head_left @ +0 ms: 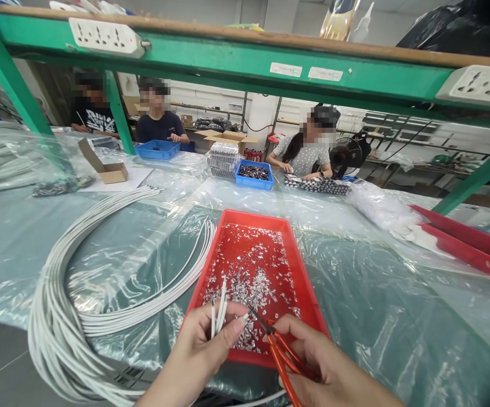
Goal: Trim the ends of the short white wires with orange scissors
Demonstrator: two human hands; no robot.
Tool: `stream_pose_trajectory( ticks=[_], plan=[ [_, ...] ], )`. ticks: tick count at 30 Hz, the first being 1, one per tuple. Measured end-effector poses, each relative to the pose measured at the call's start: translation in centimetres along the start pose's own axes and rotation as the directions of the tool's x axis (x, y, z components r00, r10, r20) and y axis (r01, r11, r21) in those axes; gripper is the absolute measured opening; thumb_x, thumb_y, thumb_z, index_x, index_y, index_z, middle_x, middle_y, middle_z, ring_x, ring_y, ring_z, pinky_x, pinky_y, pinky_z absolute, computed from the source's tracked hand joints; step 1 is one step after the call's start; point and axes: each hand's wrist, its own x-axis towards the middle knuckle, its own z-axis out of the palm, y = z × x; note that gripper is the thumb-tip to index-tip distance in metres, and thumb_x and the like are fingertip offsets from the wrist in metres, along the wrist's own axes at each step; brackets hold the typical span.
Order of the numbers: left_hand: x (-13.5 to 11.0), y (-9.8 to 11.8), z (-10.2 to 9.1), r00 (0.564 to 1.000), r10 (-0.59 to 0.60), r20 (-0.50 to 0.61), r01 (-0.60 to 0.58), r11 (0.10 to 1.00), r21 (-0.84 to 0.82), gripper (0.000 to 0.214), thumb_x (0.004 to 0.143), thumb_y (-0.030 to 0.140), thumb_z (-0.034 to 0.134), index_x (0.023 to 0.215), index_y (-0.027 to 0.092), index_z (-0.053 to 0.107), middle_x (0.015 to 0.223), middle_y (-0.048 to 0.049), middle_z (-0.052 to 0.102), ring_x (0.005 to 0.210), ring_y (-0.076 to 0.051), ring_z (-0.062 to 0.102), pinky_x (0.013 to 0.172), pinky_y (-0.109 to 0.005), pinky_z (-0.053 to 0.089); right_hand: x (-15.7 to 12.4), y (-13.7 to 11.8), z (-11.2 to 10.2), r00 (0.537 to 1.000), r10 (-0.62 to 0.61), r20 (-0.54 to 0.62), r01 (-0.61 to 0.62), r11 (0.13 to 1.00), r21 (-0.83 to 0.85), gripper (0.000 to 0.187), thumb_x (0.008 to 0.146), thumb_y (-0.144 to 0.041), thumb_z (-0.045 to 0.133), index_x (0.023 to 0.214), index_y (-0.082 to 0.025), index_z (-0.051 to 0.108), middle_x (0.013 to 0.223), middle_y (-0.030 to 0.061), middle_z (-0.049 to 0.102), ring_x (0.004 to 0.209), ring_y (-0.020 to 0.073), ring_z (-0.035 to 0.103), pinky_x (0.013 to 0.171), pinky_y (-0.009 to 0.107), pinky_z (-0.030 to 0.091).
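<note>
My left hand (215, 339) is closed around several white cables (220, 311), their ends sticking up between the fingers. One cable end is pinched between thumb and forefinger, pointing right. My right hand (308, 356) grips red-handled scissors or snips (281, 353), whose dark tips are at that cable end. Whether the blades touch it I cannot tell. Both hands are over the near end of a red tray (236, 232), in which many silvery foil scraps (259, 285) lie scattered. A large coil of white cable (53, 294) lies to the left of the tray and hangs over the table's near edge.
A green shelf frame (228, 56) with power strips (104, 37) spans above the table. Beyond it, several people sit by blue bins (254, 175). A small open carton (113, 172) stands back left; a red bin (469, 243) lies at right. Plastic sheeting covers the table.
</note>
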Motion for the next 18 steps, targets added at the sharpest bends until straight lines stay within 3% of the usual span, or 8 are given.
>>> stream_pose_trajectory(
  ticks=[7, 9, 12, 13, 15, 18],
  plan=[
    [0.2, 0.2, 0.0, 0.999, -0.035, 0.025, 0.036, 0.999, -0.009, 0.035, 0.071, 0.048, 0.065, 0.087, 0.017, 0.061, 0.041, 0.0134, 0.025, 0.036, -0.005, 0.016, 0.037, -0.020, 0.012, 0.4, 1.9, -0.8, 0.997, -0.039, -0.062, 0.041, 0.999, 0.031, 0.029, 0.085, -0.052, 0.049, 0.091, -0.024, 0.042, 0.065, -0.0056, 0.040, 0.051, 0.0106, 0.028, 0.045, 0.024, 0.024],
    [0.1, -0.2, 0.1, 0.999, 0.006, 0.046, -0.008, 0.999, 0.044, 0.035, 0.072, 0.050, 0.063, 0.085, 0.017, 0.065, 0.043, 0.0094, 0.035, 0.038, -0.006, 0.027, 0.039, -0.019, 0.020, 0.5, 2.0, -1.1, 0.988, -0.054, -0.146, 0.053, 0.999, -0.012, 0.031, 0.084, -0.051, 0.051, 0.092, -0.023, 0.042, 0.065, -0.0061, 0.040, 0.053, 0.0109, 0.032, 0.049, 0.024, 0.028],
    [-0.2, -1.0, 0.0, 0.984, 0.156, 0.087, -0.167, 0.976, 0.137, 0.038, 0.075, 0.053, 0.058, 0.073, 0.017, 0.072, 0.066, -0.0033, 0.058, 0.062, -0.014, 0.051, 0.060, -0.024, 0.038, 0.4, 1.4, -1.2, 0.947, -0.108, -0.301, 0.097, 0.994, -0.051, 0.037, 0.078, -0.053, 0.058, 0.095, -0.024, 0.042, 0.068, -0.0047, 0.044, 0.060, 0.0138, 0.043, 0.059, 0.027, 0.038],
    [-0.3, -1.2, -0.1, 0.982, 0.162, 0.094, -0.173, 0.976, 0.131, 0.041, 0.076, 0.055, 0.056, 0.071, 0.017, 0.072, 0.067, -0.0036, 0.057, 0.063, -0.014, 0.050, 0.061, -0.024, 0.038, 0.2, 1.2, -1.1, 0.929, -0.122, -0.349, 0.110, 0.992, -0.054, 0.041, 0.076, -0.055, 0.060, 0.098, -0.024, 0.043, 0.071, -0.0028, 0.047, 0.063, 0.0154, 0.046, 0.062, 0.029, 0.041],
    [-0.4, -1.5, -0.3, 0.991, 0.078, 0.112, -0.082, 0.996, 0.030, 0.046, 0.076, 0.059, 0.051, 0.080, 0.018, 0.072, 0.055, 0.0018, 0.047, 0.048, -0.009, 0.039, 0.047, -0.020, 0.031, -0.1, 0.8, -0.9, 0.903, -0.122, -0.412, 0.118, 0.992, -0.035, 0.048, 0.073, -0.057, 0.061, 0.105, -0.024, 0.045, 0.081, 0.0029, 0.054, 0.073, 0.0194, 0.052, 0.069, 0.032, 0.046],
    [-0.3, -1.2, -0.4, 0.986, -0.017, 0.163, 0.041, 0.989, -0.140, 0.045, 0.075, 0.058, 0.055, 0.089, 0.018, 0.068, 0.046, 0.0086, 0.031, 0.038, -0.005, 0.016, 0.037, -0.019, 0.012, -0.6, 0.9, -0.5, 0.912, -0.096, -0.398, 0.095, 0.995, -0.023, 0.057, 0.068, -0.053, 0.066, 0.113, -0.024, 0.047, 0.091, 0.0080, 0.056, 0.083, 0.0240, 0.056, 0.076, 0.036, 0.048]
  ],
)
